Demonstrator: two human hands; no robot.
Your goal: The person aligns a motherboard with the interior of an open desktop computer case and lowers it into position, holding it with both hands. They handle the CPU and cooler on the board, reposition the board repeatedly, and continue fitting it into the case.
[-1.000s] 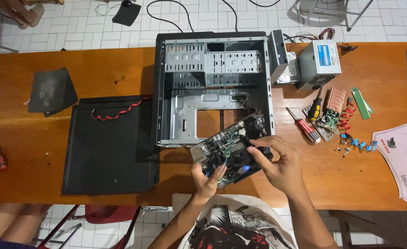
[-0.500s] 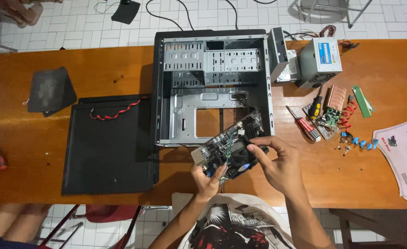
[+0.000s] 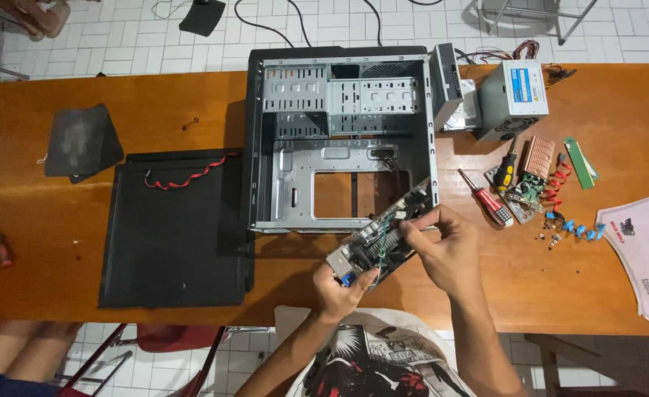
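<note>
Motherboard (image 3: 377,242) held tilted: left hand (image 3: 341,285) clamped on its lower end, right hand (image 3: 446,250) pinching its upper edge (blue-labelled grey box (image 3: 512,98) well beyond).

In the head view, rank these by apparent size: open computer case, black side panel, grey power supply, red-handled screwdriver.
1. Open computer case, largest.
2. Black side panel, somewhat smaller.
3. Grey power supply.
4. Red-handled screwdriver, smallest.
All rest on the wooden table, so nearness hardly skews this.

Black side panel (image 3: 173,235) left; grey power supply (image 3: 512,99), red screwdriver (image 3: 485,197) right.
</note>
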